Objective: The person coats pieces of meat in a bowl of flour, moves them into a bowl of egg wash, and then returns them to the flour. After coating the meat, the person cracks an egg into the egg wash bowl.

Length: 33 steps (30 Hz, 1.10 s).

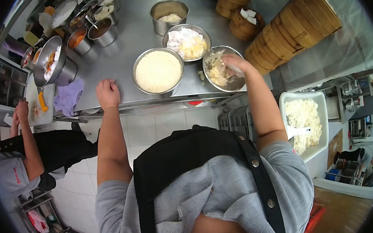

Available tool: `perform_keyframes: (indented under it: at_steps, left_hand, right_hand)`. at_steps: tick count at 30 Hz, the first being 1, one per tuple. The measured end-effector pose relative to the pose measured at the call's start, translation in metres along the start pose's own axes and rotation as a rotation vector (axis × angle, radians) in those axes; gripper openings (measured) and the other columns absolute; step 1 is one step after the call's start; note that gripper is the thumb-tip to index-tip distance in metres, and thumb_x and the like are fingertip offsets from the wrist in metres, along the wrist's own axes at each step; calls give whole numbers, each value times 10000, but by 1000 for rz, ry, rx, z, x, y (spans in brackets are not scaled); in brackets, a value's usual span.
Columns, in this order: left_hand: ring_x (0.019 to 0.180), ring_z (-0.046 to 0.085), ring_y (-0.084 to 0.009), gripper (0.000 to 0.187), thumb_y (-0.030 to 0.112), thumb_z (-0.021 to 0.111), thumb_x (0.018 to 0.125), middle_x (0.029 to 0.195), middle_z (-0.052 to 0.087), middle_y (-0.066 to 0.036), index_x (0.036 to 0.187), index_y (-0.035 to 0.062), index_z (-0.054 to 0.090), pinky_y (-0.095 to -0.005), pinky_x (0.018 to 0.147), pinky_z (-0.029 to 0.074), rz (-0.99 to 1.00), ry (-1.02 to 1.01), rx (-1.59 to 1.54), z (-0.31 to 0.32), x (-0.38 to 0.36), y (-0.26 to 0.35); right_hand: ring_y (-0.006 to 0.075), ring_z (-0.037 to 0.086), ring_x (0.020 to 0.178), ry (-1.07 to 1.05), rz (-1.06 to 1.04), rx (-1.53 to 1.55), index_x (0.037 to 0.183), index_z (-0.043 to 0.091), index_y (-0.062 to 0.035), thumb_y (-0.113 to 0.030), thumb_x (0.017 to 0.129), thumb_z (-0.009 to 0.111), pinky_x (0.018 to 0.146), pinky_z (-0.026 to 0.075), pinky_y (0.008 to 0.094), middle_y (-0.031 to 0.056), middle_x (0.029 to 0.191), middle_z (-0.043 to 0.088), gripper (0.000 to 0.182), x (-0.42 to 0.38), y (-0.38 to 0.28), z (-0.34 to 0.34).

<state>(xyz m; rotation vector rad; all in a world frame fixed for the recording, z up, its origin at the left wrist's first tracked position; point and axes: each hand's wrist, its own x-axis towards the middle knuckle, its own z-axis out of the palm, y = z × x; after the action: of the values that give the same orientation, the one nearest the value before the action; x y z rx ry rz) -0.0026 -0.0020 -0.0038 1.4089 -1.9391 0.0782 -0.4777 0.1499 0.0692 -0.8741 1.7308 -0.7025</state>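
My right hand [234, 64] reaches into a metal bowl [229, 87] at the right of the steel counter. Its fingertips are down in a pale, lumpy mixture [216, 74], and what they grip cannot be made out. My left hand [108, 93] rests on the counter's front edge with its fingers curled and nothing visible in them. Between my hands stands a bowl of pale yellow crumbs [158, 72]. Behind it, a bowl of white powder with a yellow wet patch [186, 43] touches the right-hand bowl. Farther back is a deep metal pot [170, 18] with some pale food inside.
Bamboo steamers [293, 25] are stacked at the right. Metal containers [80, 40], a purple cloth [69, 97] and an orange-handled tool [42, 102] lie left. A co-worker [31, 150] stands far left. A white tub [323, 125] of pale food is at lower right.
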Motion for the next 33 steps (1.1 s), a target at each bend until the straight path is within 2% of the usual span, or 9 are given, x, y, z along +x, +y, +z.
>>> perform_keyframes:
  at_steps: [4,10,14,18,21,24,27,30,33]
  left_hand:
    - [936,538,-304,89,92,580,777,936,603,-63,849,107,630,-409,834,442,-34,-36,-13,1,0,-2]
    - [928,542,-299,86,94,573,777,928,605,-59,839,109,631,-410,831,444,-23,-23,-27,-1,1,0]
    - [928,547,-296,86,95,572,777,930,610,-57,832,108,636,-412,828,447,-32,-44,-40,1,1,-4]
    - [938,548,-292,89,99,575,776,941,613,-54,837,109,640,-409,833,447,-65,-69,2,-2,2,0]
    - [942,546,-290,86,104,579,776,941,611,-52,836,108,639,-407,838,444,-65,-48,1,-3,1,1]
    - [913,556,-302,90,79,569,789,931,620,-73,840,94,642,-403,816,453,-19,-20,-16,-3,3,3]
    - [909,559,-302,84,82,574,786,923,622,-71,831,94,643,-403,810,455,-29,-22,-4,-4,3,3]
    - [901,561,-305,77,86,582,778,912,622,-77,824,92,644,-405,805,459,-22,-8,-2,-5,3,3]
    - [927,548,-298,68,108,586,770,910,611,-62,811,104,640,-412,827,442,-30,-24,-7,-1,2,-3]
  right_hand:
    - [181,582,794,62,-107,298,1205,560,-59,-387,824,655,639,503,337,47,1018,586,512,-15,12,-2]
    - [136,584,768,76,-170,315,1078,575,-88,-246,862,637,617,507,298,15,937,595,275,-49,-23,-11]
    - [109,552,711,20,-223,527,1063,561,-42,-176,955,527,768,586,406,29,912,603,176,-67,-43,-15]
    - [113,563,717,92,-196,532,1053,570,-45,-155,943,533,737,583,390,31,897,602,160,-61,-32,-16]
    - [128,582,726,299,-237,122,1042,586,-33,-98,893,541,706,553,327,43,865,616,169,-57,-28,-13]
    - [279,643,820,499,-406,-432,996,610,20,-109,794,594,740,511,362,174,885,659,241,-44,-19,-7]
    - [342,637,878,533,-375,-620,1022,618,19,-159,747,640,780,493,379,231,902,646,329,-31,-18,3]
    - [284,651,837,543,-377,-664,1027,609,31,-143,792,619,746,502,350,170,875,667,292,-21,-11,7]
    - [182,645,781,338,-359,15,1027,605,21,-97,845,563,677,507,310,89,856,663,220,-14,2,-4]
